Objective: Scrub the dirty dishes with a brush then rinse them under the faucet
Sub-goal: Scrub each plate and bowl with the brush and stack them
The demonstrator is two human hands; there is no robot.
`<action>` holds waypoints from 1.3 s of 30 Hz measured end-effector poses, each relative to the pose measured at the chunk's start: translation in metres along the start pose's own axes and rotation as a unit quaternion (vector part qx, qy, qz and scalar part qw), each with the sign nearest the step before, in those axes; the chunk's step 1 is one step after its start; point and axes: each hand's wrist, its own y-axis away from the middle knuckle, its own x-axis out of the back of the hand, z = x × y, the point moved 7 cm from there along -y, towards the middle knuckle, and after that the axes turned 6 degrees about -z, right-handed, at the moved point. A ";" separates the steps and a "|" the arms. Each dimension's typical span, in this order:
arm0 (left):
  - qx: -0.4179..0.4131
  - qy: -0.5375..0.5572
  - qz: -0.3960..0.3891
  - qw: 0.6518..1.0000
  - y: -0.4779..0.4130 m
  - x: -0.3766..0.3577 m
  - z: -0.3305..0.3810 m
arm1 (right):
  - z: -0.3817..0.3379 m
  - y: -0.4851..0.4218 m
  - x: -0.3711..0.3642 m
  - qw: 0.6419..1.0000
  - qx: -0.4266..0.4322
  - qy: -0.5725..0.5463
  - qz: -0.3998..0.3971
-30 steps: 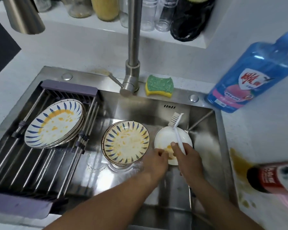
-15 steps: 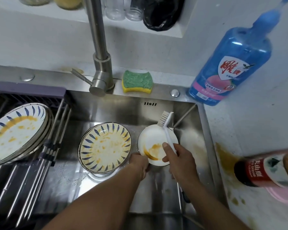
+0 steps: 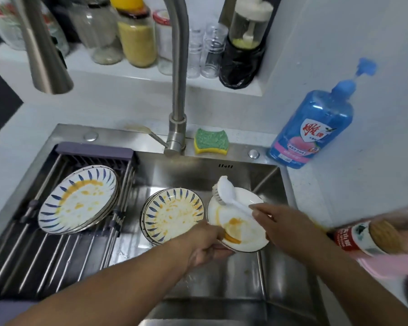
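Brush [image 3: 224, 191] has dropped bristles-down onto the white plate [image 3: 247, 231], right fingers [image 3: 260, 214] round its handle, left fingers [image 3: 218, 251] gripping the rim.

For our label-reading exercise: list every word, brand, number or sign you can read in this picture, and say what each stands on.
"雕牌": on the soap bottle, red on its white badge; the small print below is too blurred to read.
Red bottle: white characters on its label, too blurred to read.
Nothing else readable.

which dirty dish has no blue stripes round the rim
The plain white plate gripped by the left hand under the brush; the sink stack and rack stack have blue-striped rims.
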 end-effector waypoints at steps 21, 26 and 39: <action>-0.147 0.018 -0.083 0.985 0.205 0.059 0.071 | -0.153 0.104 0.024 0.961 0.128 0.238 -0.063; -0.157 0.026 -0.098 0.982 0.220 0.064 0.069 | -0.127 0.098 0.047 0.954 0.086 0.286 -0.013; -0.160 0.008 -0.131 0.978 0.213 0.049 0.050 | -0.160 0.096 0.029 0.958 0.181 0.222 -0.030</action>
